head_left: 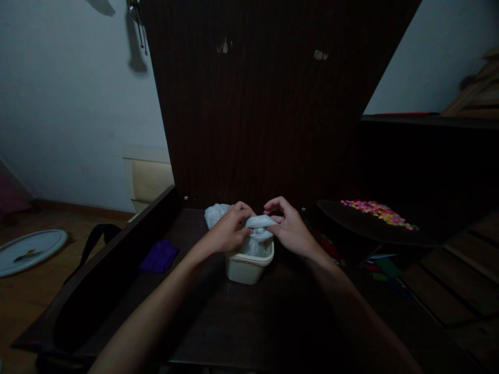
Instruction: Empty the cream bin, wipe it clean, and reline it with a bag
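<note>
A small cream-coloured basket [247,270] with ribbed sides stands on the dark wooden desk in front of me. A thin, crumpled white plastic bag [260,222] lies over its far part and sags into it. My left hand [230,228] grips the bag's edge from the left, fingers bent around it. From the right, my right hand [290,228] pinches the same bag between thumb and fingers, its index finger raised and curved. Another crumpled white bundle [215,214] shows behind my left hand; whether it joins the bag is hidden.
A folded purple cloth [159,255] lies left on the desk [218,322], near its raised side board [117,270]. A tall dark panel [253,114] closes the back. Colourful small pieces [378,213] cover a curved shelf at right. A round white lid-like object [33,252] rests at left.
</note>
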The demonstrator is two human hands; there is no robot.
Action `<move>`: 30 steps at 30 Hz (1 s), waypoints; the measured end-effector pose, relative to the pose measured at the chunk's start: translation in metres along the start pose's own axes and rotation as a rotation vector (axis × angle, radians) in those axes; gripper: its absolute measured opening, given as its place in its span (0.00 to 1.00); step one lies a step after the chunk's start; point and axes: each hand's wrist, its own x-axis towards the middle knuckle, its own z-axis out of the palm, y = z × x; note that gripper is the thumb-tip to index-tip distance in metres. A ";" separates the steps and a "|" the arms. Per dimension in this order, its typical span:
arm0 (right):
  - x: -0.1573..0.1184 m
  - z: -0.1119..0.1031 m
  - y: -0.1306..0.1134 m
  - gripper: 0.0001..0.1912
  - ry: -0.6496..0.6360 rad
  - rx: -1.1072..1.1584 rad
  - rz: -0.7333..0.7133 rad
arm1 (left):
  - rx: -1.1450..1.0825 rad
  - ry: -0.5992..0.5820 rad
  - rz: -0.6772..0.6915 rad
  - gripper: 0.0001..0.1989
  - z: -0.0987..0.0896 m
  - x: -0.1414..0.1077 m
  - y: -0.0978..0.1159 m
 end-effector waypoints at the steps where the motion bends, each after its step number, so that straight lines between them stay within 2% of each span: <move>1: 0.001 -0.001 -0.001 0.19 0.007 0.022 0.011 | 0.026 0.022 -0.003 0.12 0.000 0.000 0.001; 3: 0.001 -0.001 -0.003 0.19 0.015 0.054 0.028 | 0.076 0.043 -0.028 0.14 0.001 0.000 0.002; 6: 0.001 0.000 -0.006 0.20 0.009 0.077 0.046 | 0.079 -0.015 -0.094 0.15 0.002 0.001 0.002; 9: 0.000 0.002 -0.007 0.21 -0.002 0.072 0.025 | -0.002 -0.057 -0.119 0.15 0.003 0.002 -0.001; 13: 0.001 0.003 -0.003 0.21 -0.013 0.091 0.020 | -0.118 -0.051 -0.118 0.16 0.004 0.002 -0.005; 18: 0.000 0.002 0.002 0.14 0.031 -0.103 -0.020 | -0.329 0.033 -0.128 0.21 0.008 0.000 -0.008; 22: -0.004 0.002 0.001 0.11 0.010 -0.232 -0.029 | -0.445 0.033 -0.161 0.21 0.011 -0.001 -0.009; 26: -0.003 0.003 0.003 0.14 0.046 -0.173 -0.068 | -0.380 0.076 -0.144 0.20 0.012 -0.001 -0.009; 30: -0.001 0.002 0.005 0.19 0.046 -0.030 -0.050 | -0.225 0.224 -0.127 0.21 0.011 0.001 -0.007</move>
